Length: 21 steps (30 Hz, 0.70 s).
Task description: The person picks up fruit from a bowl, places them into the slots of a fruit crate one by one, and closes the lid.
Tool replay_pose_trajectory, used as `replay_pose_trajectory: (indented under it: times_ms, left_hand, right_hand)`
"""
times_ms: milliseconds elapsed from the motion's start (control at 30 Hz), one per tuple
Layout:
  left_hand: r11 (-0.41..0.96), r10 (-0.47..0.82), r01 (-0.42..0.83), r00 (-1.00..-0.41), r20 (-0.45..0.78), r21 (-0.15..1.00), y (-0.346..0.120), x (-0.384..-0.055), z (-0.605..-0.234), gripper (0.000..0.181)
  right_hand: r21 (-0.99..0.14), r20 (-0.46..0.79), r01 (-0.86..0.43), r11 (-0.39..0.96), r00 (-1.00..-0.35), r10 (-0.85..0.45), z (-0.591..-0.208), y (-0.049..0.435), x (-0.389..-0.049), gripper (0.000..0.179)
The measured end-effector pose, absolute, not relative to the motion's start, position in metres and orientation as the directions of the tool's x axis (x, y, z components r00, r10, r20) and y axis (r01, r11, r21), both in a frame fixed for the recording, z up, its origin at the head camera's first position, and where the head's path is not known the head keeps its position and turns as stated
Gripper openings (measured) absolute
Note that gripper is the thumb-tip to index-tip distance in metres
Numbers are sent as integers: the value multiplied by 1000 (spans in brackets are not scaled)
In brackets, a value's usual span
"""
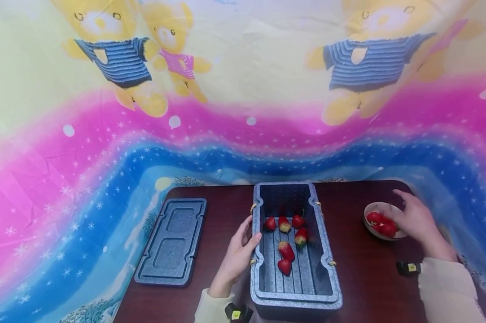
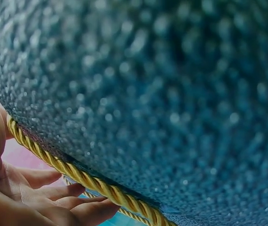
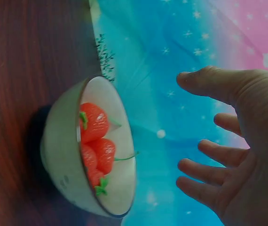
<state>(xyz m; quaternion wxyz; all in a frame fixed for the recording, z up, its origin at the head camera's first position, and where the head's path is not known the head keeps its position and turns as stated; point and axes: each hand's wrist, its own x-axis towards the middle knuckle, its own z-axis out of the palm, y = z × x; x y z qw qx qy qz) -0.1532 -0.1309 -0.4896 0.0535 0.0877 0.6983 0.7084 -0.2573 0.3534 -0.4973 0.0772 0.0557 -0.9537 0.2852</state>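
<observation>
In the head view, a speckled grey foam-like rectangular box (image 1: 295, 298) stands on the dark red-brown wood-grain surface (image 1: 360, 278), with six red strawberries (image 1: 284, 224) on its ribbed floor, three at the far side of the group and the rest nearer, some yellowish at one end. The left hand (image 1: 236, 251) rests on the box's left wall, thumb at the rim and fingers relaxed along the outside. A matching grey flat lid (image 1: 170, 242) lies to the left. To the right, the right hand (image 1: 416, 220) hovers over a small pale round bowl (image 1: 382, 238) of more red, glossy strawberries (image 1: 374, 217). In the left wrist view, the box's pebbled side fills most of the picture, and the fingers lie loosely by a twisted gold rope (image 2: 77, 174), not clenched around it. In the right wrist view, the right hand's fingers are spread and hold nothing, apart from the bowl. The strawberries there look smooth and shiny, with green leaves and thin stems; they are probably light and a little slippery, perhaps plastic, and best pinched gently around the broad body rather than by the stem.
</observation>
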Motion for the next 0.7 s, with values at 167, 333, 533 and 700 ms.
replay_pose_trajectory:
  times_ms: [167,333,533,700]
  left_hand:
    - [-19,192,39,-980,42,999,-130,-152,-489,65]
    - [-14,191,57,-980,58,998,-130,-152,-487,63]
    - [-27,187,62,-980,66,998,-129,-151,-485,62]
    - [7,180,89,-980,86,996,-128,-150,-484,63]
  right_hand:
    - [-545,134,-107,831,-990,-40,-510,355,-256,82]
    - [-545,86,-63,836,-996,-19,-521,355,-257,82]
    - [-553,18,-19,833,-1000,-11,-531,355,-258,81]
    - [-554,0,-26,832,-1000,-32,-544,358,-259,80]
